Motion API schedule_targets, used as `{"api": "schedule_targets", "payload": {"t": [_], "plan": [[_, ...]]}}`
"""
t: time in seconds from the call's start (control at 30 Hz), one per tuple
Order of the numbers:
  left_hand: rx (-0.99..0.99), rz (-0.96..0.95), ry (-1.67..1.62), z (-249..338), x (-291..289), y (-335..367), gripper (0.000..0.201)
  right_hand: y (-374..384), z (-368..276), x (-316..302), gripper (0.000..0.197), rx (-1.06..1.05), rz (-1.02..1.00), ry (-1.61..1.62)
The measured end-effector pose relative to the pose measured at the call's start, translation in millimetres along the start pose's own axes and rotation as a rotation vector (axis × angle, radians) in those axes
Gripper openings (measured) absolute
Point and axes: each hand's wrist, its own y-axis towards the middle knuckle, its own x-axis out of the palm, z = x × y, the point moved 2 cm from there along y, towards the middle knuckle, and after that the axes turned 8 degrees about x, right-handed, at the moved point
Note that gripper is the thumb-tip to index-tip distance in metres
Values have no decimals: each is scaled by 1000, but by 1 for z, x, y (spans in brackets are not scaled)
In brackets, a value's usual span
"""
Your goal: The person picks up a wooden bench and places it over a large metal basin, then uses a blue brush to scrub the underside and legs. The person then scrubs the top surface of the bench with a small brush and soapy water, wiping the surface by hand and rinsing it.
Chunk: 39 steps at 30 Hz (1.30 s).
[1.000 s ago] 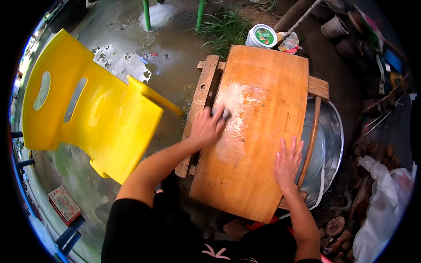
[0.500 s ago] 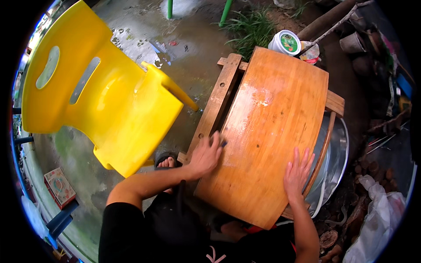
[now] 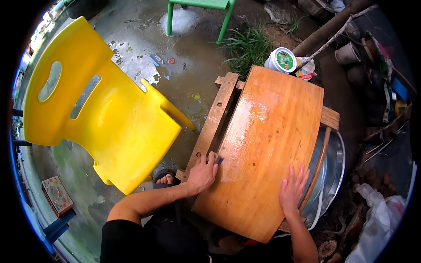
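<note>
Glossy wooden board [image 3: 272,149] right of centre

At the board's left edge, near mid-frame, the left hand [image 3: 203,174] grasps a small dark object [image 3: 220,161] (mostly covered, so I cannot tell its kind). The right hand [image 3: 292,193] lies flat and released on the board's lower right side. A yellow chair [image 3: 131,127] fills the left of the frame; a metal basin [image 3: 337,153] shows at right.

A yellow plastic chair [image 3: 120,129] is seen at left, a green stool [image 3: 201,4] is cropped above, and a lidded white tub [image 3: 281,60] is set near grass [image 3: 249,46].
</note>
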Motion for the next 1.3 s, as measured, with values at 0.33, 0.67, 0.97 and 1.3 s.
{"api": "schedule_targets", "payload": {"t": [0.33, 0.67, 0.97, 1.3], "plan": [[42, 519, 138, 13, -73, 250, 46, 1, -3, -1, 53, -48, 4, 12], [4, 363, 314, -61, -14, 71, 53, 1, 1, 1, 51, -31, 26, 95], [135, 479, 317, -16, -10, 94, 51, 5, 1, -1, 51, -45, 35, 73], [37, 624, 244, -37, -40, 216, 44, -1, -5, -3, 50, -69, 5, 47]]}}
